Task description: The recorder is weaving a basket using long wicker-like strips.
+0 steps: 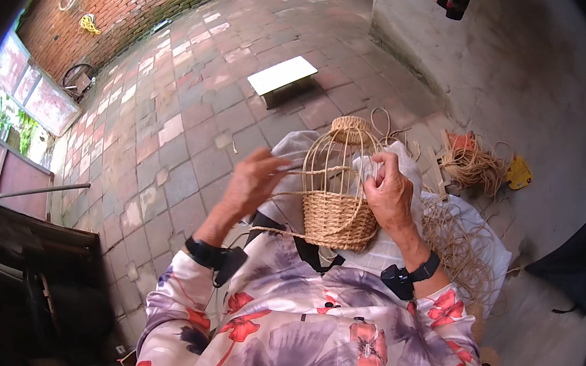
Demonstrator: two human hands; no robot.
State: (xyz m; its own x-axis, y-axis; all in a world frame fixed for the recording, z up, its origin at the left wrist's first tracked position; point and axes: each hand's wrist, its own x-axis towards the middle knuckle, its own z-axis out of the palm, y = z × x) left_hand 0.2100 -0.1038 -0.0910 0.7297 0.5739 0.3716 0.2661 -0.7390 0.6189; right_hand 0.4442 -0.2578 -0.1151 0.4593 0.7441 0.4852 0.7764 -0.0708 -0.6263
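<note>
A tan woven basket point(337, 223) rests upright on pale cloth point(286, 146) over my lap, with tall bare ribs rising from its woven lower body to a small braided ring on top. My left hand point(258, 176) is left of the ribs, fingers pinched on a strand of tan cord point(279, 233) or one beside it; which strand is unclear. My right hand point(388, 193) is closed at the right side of the ribs, thumb and forefinger gripping there. Dark wrist devices sit on both forearms.
Loose cord coils point(469, 169) and a yellow object point(519, 174) lie at right, with tangled strands on white cloth point(496, 254) below them. A low white-topped stool point(281, 74) stands on the paving ahead. A grey wall, dark umbrella-like fabric point(570, 262) and dark furniture point(34, 270) flank me.
</note>
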